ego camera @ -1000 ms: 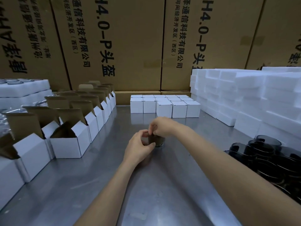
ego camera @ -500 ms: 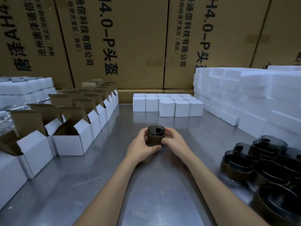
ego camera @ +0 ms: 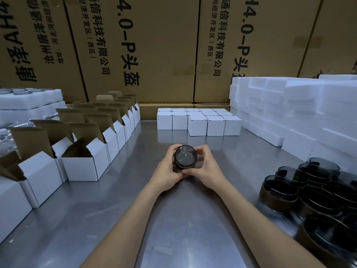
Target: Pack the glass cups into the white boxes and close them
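Observation:
A dark glass cup (ego camera: 185, 158) is held between both hands above the middle of the steel table (ego camera: 173, 219), tilted so its round end faces me. My left hand (ego camera: 167, 171) grips its left side and my right hand (ego camera: 205, 169) grips its right side, fingers curled round it. Several open white boxes (ego camera: 85, 161) with brown flaps up stand in rows at the left. Several shut white boxes (ego camera: 199, 122) sit at the back centre. More dark glass cups (ego camera: 309, 190) are clustered at the right.
White foam blocks (ego camera: 289, 113) are stacked at the back right. Foam trays (ego camera: 29, 105) lie at the far left. Large brown cartons (ego camera: 154, 45) form a wall behind the table.
The cup stood on the table a second ago; both hands have lifted it and tipped it toward me. The view has moved closer.

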